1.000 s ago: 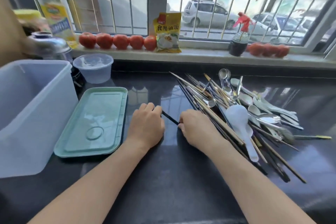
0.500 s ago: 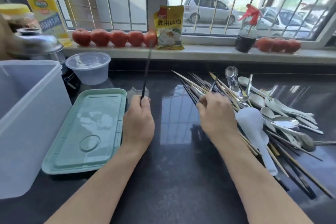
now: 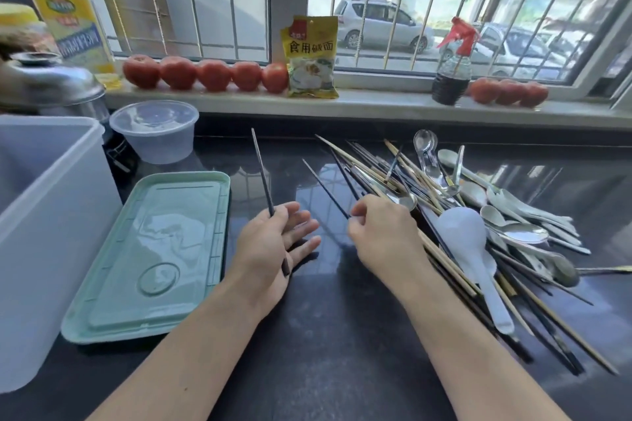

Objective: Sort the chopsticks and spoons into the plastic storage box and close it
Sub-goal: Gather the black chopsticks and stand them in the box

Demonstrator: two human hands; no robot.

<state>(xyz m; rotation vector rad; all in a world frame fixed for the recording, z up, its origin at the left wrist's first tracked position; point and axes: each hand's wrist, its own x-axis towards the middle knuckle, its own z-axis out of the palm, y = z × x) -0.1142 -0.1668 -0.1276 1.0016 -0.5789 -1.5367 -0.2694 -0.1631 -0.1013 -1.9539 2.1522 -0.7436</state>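
My left hand (image 3: 270,246) holds one black chopstick (image 3: 261,173) that points up and away, with the other fingers spread. My right hand (image 3: 383,236) pinches a second black chopstick (image 3: 325,190) at the left edge of the pile. The pile of chopsticks (image 3: 383,171) and spoons (image 3: 513,229) covers the right of the dark counter, with a large white spoon (image 3: 468,249) on top. The translucent storage box (image 3: 44,215) stands open at the far left. Its green lid (image 3: 154,256) lies flat beside it.
A clear round tub (image 3: 155,130) and a steel pot lid (image 3: 48,82) sit behind the box. The sill holds tomatoes (image 3: 205,73), a yellow packet (image 3: 311,56), an oil bottle (image 3: 68,7) and a spray bottle (image 3: 451,68). Dark counter (image 3: 325,352) lies between my forearms.
My left hand has turned its chopstick upright and spread its fingers. My right hand went into the pile and came back toward the left hand with a second black chopstick.
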